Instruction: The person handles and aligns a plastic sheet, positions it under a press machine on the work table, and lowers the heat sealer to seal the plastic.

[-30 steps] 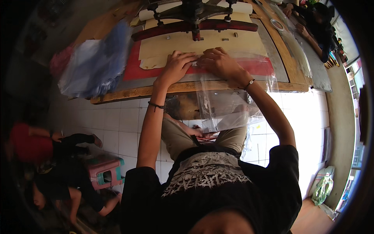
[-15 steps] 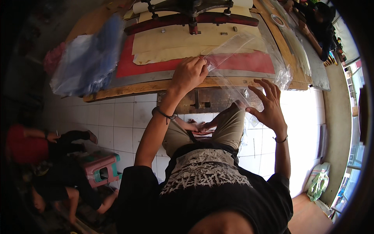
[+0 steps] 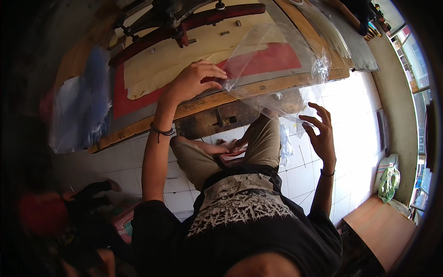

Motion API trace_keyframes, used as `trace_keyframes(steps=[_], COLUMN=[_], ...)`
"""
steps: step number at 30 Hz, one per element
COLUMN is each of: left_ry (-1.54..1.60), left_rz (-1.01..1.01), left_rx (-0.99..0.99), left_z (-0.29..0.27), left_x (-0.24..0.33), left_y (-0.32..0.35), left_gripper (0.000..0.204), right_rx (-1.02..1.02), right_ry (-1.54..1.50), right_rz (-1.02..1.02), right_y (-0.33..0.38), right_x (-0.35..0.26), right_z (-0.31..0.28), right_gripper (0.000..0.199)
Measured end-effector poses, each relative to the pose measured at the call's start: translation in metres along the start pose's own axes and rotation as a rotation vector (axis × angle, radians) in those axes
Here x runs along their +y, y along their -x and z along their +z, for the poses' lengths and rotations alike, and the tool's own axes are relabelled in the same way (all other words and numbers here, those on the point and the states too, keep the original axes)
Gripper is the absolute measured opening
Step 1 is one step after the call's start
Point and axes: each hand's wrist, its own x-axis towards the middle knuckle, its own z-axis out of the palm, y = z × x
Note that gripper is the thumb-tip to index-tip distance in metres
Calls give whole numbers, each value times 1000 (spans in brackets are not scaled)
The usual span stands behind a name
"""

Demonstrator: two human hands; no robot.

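Observation:
My left hand [image 3: 191, 82] pinches the near left corner of a clear plastic sheet [image 3: 277, 69] over the wooden worktable [image 3: 217, 99]. The sheet lifts and stretches to the right across the red pad [image 3: 270, 59] and the cream panel [image 3: 184, 57]. Beyond the table's near edge my right hand [image 3: 319, 134] hangs in the air, fingers spread, just under the sheet's loose right corner. It holds nothing. I sit with my knees under the table.
A dark red clamp bar [image 3: 194, 21] with a black fitting crosses the back of the table. A heap of bluish plastic [image 3: 80, 108] lies at the table's left end. A person in red and black [image 3: 55, 217] crouches at lower left. A green bag [image 3: 389, 182] sits at right.
My right hand has come off the sheet and dropped to the right below the table edge. My left hand has kept hold of the sheet, which has lifted off the table toward the right.

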Motion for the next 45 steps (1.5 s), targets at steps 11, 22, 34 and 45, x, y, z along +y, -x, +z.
trace_keyframes(steps=[11, 22, 34, 45], left_ry=[143, 111, -125, 98], left_rz=[-94, -86, -33, -270], left_rx=[143, 198, 67, 13], left_z=[14, 24, 9, 8], left_x=[-6, 1, -7, 14], left_y=[-25, -33, -21, -39], left_gripper=[14, 10, 21, 38], right_rx=[288, 335, 413, 296], right_ry=[-473, -892, -650, -728], right_rz=[356, 518, 489, 555], right_y=[9, 7, 7, 11], right_x=[9, 13, 11, -3], right_z=[45, 57, 73, 57], right_gripper=[18, 18, 17, 36])
